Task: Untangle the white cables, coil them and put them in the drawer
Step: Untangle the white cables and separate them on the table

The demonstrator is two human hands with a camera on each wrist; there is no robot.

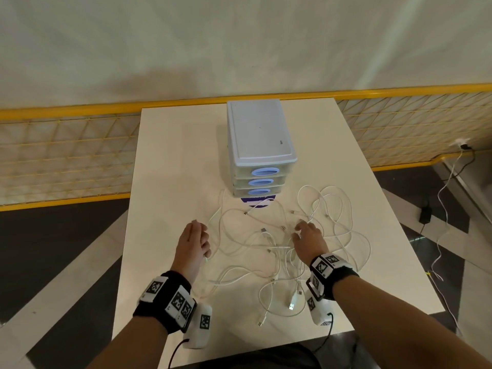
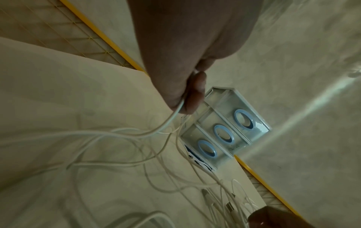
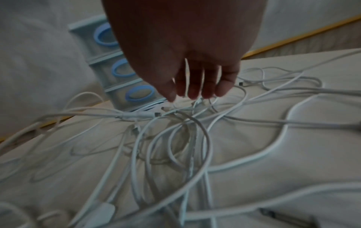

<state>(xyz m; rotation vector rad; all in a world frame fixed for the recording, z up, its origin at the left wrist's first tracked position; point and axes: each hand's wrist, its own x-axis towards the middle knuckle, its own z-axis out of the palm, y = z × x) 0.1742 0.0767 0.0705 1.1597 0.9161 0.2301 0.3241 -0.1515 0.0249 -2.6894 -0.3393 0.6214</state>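
Note:
Several white cables (image 1: 279, 246) lie tangled on the white table (image 1: 165, 161), in front of a small three-drawer unit (image 1: 259, 145) with blue handles; all its drawers are closed. My left hand (image 1: 198, 239) is at the tangle's left edge and grips one white cable (image 2: 175, 114) between thumb and curled fingers. My right hand (image 1: 306, 233) hovers over the middle of the tangle, fingers (image 3: 195, 89) straight and pointing down at the cable ends, holding nothing. The drawer unit (image 2: 224, 132) also appears in the left wrist view, and the cables (image 3: 175, 138) fill the right wrist view.
A yellow mesh barrier (image 1: 66, 150) runs behind the table. On the floor to the right, a white cord (image 1: 442, 209) hangs from a wall socket. Bare tabletop lies to the left of the drawer unit and along the far right side.

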